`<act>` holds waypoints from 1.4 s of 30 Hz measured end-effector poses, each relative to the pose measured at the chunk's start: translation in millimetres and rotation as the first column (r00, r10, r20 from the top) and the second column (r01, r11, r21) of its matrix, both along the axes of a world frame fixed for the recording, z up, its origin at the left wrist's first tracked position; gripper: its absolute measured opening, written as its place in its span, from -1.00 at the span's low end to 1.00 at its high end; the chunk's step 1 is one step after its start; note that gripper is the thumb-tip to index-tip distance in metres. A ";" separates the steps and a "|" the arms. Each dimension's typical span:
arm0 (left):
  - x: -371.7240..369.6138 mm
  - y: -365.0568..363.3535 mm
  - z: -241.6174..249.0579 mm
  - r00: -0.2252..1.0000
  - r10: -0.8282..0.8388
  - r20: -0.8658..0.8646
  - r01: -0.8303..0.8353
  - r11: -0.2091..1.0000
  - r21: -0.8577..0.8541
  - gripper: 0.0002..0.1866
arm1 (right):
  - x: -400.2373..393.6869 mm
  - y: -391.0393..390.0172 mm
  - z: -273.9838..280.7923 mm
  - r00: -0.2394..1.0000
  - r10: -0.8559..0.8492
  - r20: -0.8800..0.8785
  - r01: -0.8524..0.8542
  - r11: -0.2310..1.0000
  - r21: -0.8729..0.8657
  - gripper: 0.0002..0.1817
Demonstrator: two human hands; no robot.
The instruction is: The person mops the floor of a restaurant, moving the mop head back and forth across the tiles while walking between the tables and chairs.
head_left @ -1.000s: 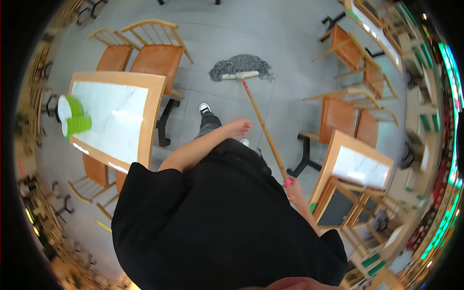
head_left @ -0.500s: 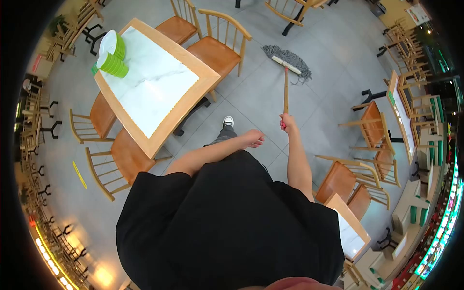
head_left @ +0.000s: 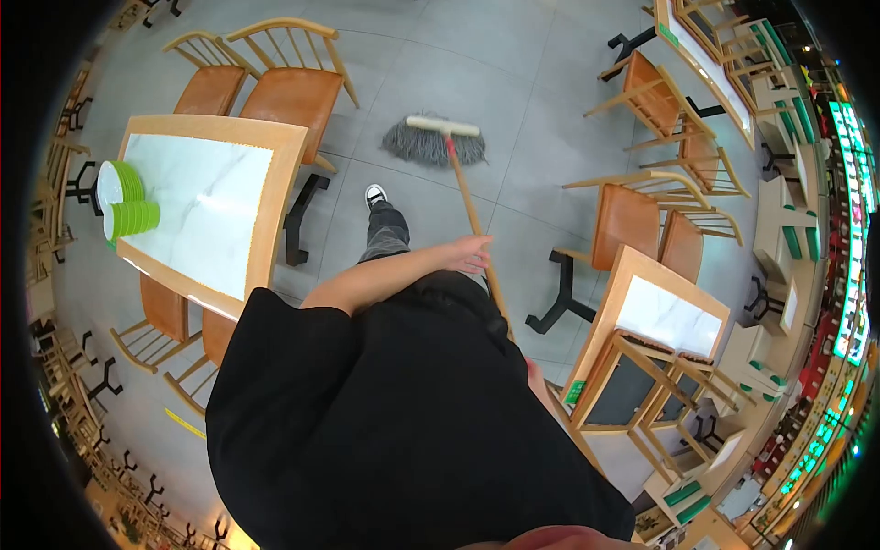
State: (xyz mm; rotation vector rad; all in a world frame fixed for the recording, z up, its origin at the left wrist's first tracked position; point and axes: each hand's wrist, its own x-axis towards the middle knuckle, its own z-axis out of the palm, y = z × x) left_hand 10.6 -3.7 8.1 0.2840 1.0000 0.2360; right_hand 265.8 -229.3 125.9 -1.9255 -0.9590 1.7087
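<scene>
A mop with grey strands (head_left: 422, 144) lies head-down on the tiled floor, with a pale bar and a red joint on top. Its wooden handle (head_left: 468, 197) slants back toward my body. My left hand (head_left: 472, 254) is closed around the handle near my waist. Beside my black shirt only a small part of my right arm (head_left: 539, 380) shows; the fingers there are hidden, so their grip cannot be made out. My left arm reaches across the front of my body.
At the left, a marble-topped table (head_left: 206, 197) carries stacked green bowls (head_left: 134, 218), with orange-seated chairs (head_left: 289, 101) around it. Another table (head_left: 669, 316) at the right bears upturned chairs. A black table foot (head_left: 561, 298) stands near me. One shoe (head_left: 376, 194) points forward.
The mop head has moved left in view and its handle now slants toward me. My left hand has met the handle; my right hand has drawn back to my side. The view has turned and shifted.
</scene>
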 end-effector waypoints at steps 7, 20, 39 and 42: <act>-51.6 10.4 4.4 0.994 0.084 -0.067 -0.078 0.993 0.088 -0.56 | -24.6 138.6 -73.0 0.983 0.164 0.086 -0.144 0.969 -0.202 -0.82; -146.8 33.4 49.2 0.852 0.492 -0.178 -0.466 0.868 0.171 -0.63 | -266.9 478.4 -138.1 0.947 0.318 -0.048 -0.320 0.945 -0.060 -0.80; -4.2 42.1 -32.1 0.993 0.067 -0.100 -0.072 0.996 -0.048 -0.69 | 27.0 42.5 161.3 0.997 0.011 0.083 0.012 0.959 -0.282 -0.77; 0.6 44.9 -12.9 0.997 -0.046 -0.060 0.049 0.998 0.050 -0.68 | 25.0 18.7 2.6 0.996 -0.078 0.048 0.088 0.961 -0.261 -0.72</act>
